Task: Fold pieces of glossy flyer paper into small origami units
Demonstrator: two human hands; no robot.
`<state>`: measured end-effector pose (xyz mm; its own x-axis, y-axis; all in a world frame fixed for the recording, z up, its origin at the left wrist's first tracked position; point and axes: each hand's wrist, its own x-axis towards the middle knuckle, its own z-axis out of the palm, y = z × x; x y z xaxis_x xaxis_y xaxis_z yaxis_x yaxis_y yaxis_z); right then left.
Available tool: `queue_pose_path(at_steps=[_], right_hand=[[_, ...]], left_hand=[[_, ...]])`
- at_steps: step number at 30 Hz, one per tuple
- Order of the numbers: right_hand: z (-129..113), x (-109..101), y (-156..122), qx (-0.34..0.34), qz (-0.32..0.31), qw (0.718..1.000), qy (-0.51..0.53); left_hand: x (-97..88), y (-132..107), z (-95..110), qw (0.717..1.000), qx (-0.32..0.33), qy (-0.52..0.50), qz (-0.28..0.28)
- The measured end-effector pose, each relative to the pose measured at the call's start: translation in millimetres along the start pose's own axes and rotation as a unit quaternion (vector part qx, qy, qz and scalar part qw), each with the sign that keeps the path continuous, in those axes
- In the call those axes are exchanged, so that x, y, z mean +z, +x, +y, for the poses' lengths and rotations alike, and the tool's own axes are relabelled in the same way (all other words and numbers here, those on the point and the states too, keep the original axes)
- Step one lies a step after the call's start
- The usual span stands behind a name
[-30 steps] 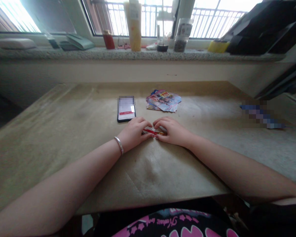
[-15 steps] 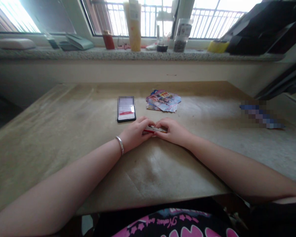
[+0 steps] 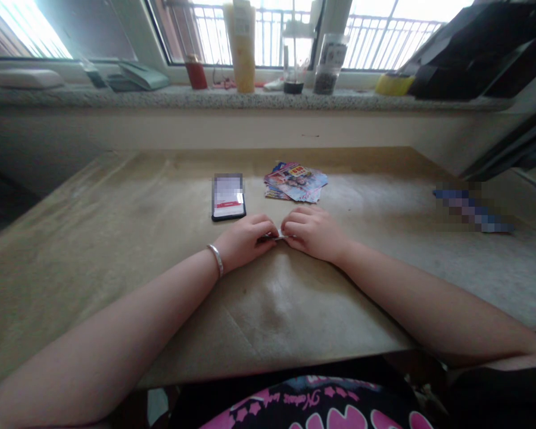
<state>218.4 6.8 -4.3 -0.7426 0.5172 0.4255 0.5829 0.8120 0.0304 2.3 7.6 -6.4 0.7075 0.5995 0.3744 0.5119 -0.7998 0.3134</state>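
Just in front of the phone, my left hand (image 3: 249, 238) is closed with thumb and fingertips on a small folded piece of paper (image 3: 280, 235). My right hand (image 3: 315, 233) pinches the same paper from the other side, its fingers curled over it. Only a thin pale strip of the paper shows between the fingertips; the rest is hidden. Beyond my left hand lies a smartphone (image 3: 228, 199) with a lit, blurred screen. A fanned pile of colourful printed leaflets (image 3: 295, 180) rests behind my right hand.
The wide tabletop (image 3: 116, 238) carries a blurred blue printed strip (image 3: 471, 210) at its right. Behind it, a stone windowsill (image 3: 147, 100) holds a yellow bottle (image 3: 243, 50), a red jar (image 3: 196, 72), a clear container (image 3: 330, 62) and a black bag (image 3: 464, 53).
My right hand has rolled over the paper, its knuckles rising and covering more of it. The red edge seen before is now hidden. My left hand stays nearly in place.
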Motion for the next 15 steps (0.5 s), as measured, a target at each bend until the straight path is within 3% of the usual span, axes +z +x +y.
queue_pose_path(at_steps=[4, 15], right_hand=[[1.9, 1.1, 0.3, 0.003, -0.015, 0.999, 0.050], [5.2, -3.6, -2.9, 0.016, -0.040, 0.986, 0.163]], left_hand=[[-0.4, -0.7, -1.5, 0.999, 0.021, 0.003, -0.026], [-2.5, -0.4, -4.7, 0.997, 0.070, 0.018, -0.018]])
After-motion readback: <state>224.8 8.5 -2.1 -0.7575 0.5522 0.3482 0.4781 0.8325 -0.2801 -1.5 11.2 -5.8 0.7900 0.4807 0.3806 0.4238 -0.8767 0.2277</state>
